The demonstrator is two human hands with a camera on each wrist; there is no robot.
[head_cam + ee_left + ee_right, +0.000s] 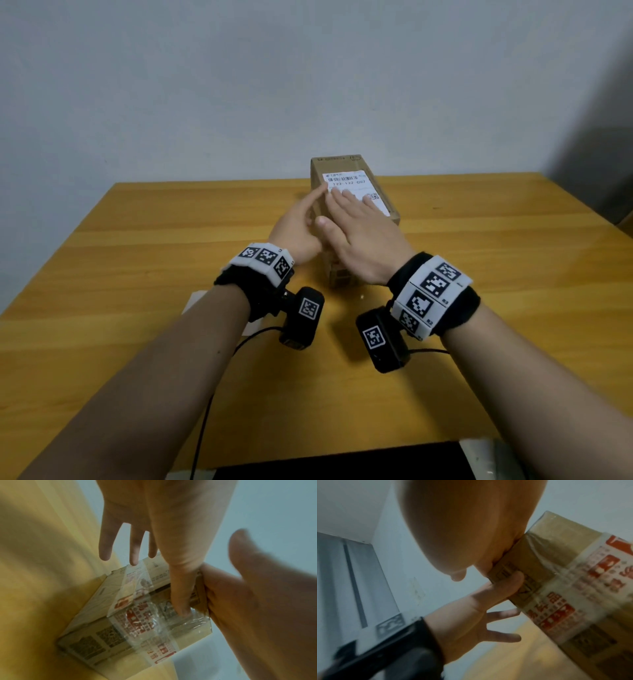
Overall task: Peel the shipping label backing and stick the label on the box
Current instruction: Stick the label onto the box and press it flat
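Label (359, 186) lies on box (320, 164) under flat right hand (359, 240).

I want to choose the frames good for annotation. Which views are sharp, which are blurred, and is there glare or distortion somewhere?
Head view: mostly sharp, the label barcode shows on the box, table edges bow from the wide lens. Left wrist view: motion blur, glare on the clear tape. Right wrist view: dim, blurred, the right hand fills much of the frame.

Background: a plain pale grey wall (239, 85) rises behind a yellow wood-grain table (137, 246); a dark shadowed corner (596, 154) lies at right.
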